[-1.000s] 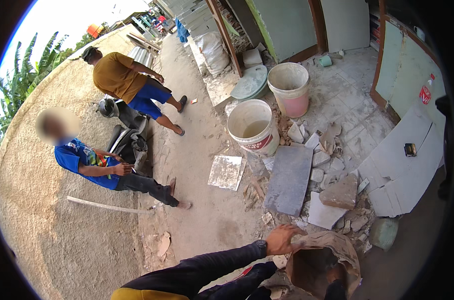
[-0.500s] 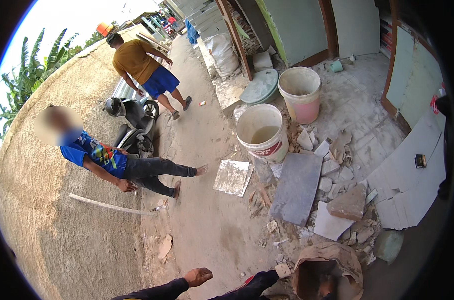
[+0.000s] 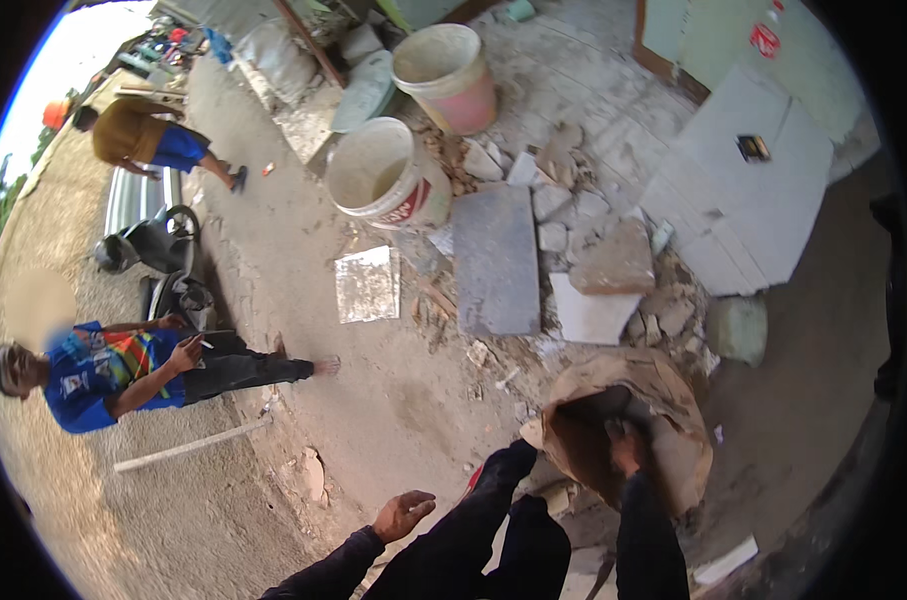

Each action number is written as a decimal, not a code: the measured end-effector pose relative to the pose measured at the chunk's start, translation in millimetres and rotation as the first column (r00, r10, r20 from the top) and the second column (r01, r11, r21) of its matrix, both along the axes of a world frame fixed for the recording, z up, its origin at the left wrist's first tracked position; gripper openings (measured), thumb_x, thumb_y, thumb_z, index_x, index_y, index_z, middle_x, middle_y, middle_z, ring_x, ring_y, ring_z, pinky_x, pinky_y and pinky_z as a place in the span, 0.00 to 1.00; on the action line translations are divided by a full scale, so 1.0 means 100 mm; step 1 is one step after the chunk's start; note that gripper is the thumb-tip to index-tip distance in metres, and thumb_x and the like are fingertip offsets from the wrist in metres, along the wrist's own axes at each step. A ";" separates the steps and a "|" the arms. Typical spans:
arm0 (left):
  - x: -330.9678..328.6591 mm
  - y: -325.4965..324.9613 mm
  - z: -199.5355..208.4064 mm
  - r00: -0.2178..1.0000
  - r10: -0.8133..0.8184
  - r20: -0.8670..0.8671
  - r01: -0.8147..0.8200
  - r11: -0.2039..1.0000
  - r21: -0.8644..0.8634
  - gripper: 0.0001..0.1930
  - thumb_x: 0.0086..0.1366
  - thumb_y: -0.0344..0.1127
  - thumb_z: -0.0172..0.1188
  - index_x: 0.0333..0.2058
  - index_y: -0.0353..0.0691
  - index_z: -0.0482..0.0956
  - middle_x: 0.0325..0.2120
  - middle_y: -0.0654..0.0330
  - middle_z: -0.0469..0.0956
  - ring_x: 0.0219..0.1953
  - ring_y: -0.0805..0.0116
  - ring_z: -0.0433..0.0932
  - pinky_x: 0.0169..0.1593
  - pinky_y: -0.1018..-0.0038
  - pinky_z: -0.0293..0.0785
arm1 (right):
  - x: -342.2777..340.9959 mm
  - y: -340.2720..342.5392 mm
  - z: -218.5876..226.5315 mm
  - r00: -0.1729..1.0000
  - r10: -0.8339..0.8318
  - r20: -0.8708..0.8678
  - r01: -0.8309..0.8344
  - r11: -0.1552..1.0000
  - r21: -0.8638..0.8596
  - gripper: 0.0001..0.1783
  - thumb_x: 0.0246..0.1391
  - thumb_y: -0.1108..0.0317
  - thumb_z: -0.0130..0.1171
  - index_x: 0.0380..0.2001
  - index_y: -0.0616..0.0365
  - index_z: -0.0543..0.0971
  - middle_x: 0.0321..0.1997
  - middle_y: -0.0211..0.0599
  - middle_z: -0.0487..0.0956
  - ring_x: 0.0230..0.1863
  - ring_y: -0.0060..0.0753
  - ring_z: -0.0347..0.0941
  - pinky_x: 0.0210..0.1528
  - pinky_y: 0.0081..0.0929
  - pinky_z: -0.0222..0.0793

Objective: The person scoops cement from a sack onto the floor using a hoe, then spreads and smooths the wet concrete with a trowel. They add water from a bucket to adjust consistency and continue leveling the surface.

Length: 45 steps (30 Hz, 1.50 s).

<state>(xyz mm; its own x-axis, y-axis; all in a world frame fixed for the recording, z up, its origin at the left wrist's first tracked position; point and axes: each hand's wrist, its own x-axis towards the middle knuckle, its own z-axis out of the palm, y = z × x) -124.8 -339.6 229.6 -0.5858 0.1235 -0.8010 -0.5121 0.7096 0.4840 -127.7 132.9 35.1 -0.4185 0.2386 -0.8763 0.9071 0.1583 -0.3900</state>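
Observation:
A brown paper sack (image 3: 678,400) stands near me with its wide mouth folded back. My right hand (image 3: 628,447) reaches into it, fingers pointing inward; what they touch inside is too dark to make out. My left hand (image 3: 405,515) hangs free above the ground beside my leg, its fingers loosely stretched and holding nothing. Just past the sack lie a white tile piece (image 3: 593,312), a brown stone-like chunk (image 3: 618,262) and a dark grey slab (image 3: 496,262).
Two dirty buckets, one white (image 3: 388,175) and one pinkish (image 3: 453,80), stand beyond the rubble (image 3: 563,205). Flattened cardboard (image 3: 723,190) lies at the right. At the left are a person in blue (image 3: 123,370), another in a mustard shirt (image 3: 128,130) and a parked motorbike (image 3: 158,245).
My view has swung right and down, so the sack shows more fully. My right arm is visible reaching into it. The person in blue has raised their hands.

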 end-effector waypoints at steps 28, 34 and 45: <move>0.52 1.41 -0.49 0.644 -0.629 0.435 0.663 0.743 0.092 0.58 0.60 0.54 0.69 0.72 0.25 0.41 0.70 0.34 0.54 0.73 0.48 0.57 0.71 0.64 0.58 | 2.72 -0.06 2.02 0.777 -0.226 -0.587 0.239 0.969 -0.056 0.38 0.61 0.40 0.62 0.58 0.65 0.75 0.41 0.53 0.82 0.40 0.46 0.81 0.44 0.43 0.74; 1.35 1.53 -0.71 0.183 -0.845 0.502 0.980 0.195 -0.029 0.77 0.45 0.71 0.73 0.73 0.30 0.29 0.72 0.27 0.36 0.76 0.37 0.41 0.75 0.57 0.50 | 4.49 -0.12 2.04 0.727 -0.650 -0.219 0.578 0.753 -0.315 0.33 0.62 0.43 0.62 0.56 0.61 0.77 0.22 0.42 0.78 0.22 0.33 0.77 0.28 0.33 0.72; 1.96 1.50 -1.13 0.019 -0.748 0.664 0.992 -0.068 -0.104 0.86 0.35 0.77 0.75 0.72 0.38 0.19 0.69 0.20 0.27 0.74 0.26 0.31 0.74 0.47 0.45 | 6.62 0.55 -0.94 0.362 -0.925 0.116 0.925 0.372 0.076 0.27 0.67 0.48 0.51 0.41 0.67 0.76 0.19 0.43 0.76 0.16 0.35 0.71 0.16 0.39 0.63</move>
<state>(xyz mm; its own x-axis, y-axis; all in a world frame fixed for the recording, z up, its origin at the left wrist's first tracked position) 70.9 -190.1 116.8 0.0130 -0.0997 -0.9949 0.7539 0.6546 -0.0557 534.0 188.1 -59.1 0.1687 0.4061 -0.8981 0.5196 -0.8109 -0.2691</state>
